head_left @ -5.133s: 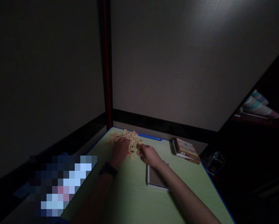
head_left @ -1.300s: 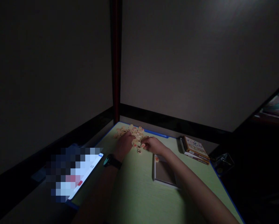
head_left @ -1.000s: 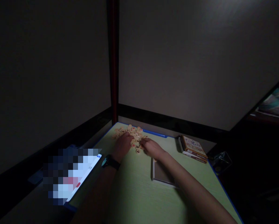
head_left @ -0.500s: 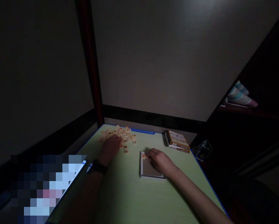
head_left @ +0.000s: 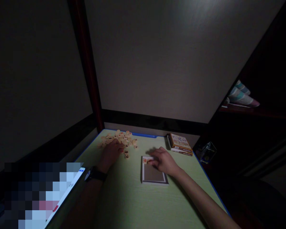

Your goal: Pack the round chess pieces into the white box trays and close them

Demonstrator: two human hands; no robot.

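A heap of small round pale game pieces [head_left: 121, 139] with red and black marks lies at the far left of a green table [head_left: 133, 200]. My left hand [head_left: 111, 151], a dark watch on its wrist, rests flat on the near side of the heap, fingers spread. A shallow white-rimmed tray [head_left: 153, 174] sits in the middle of the table. My right hand [head_left: 164, 160] hovers over its far edge, fingers loosely spread beside two pieces [head_left: 146, 161] in the tray's far left corner. It grips nothing that I can see.
A small stack of flat orange-and-white boxes [head_left: 180, 143] lies at the far right. A clear container [head_left: 208, 152] stands off the right edge. A lit tablet screen [head_left: 41, 194] is at the near left. A dark red post [head_left: 85, 63] rises behind the heap.
My right hand left the heap and went right to the tray, where pieces now lie. Its fingers have opened since half a second ago. My left hand stayed on the heap.
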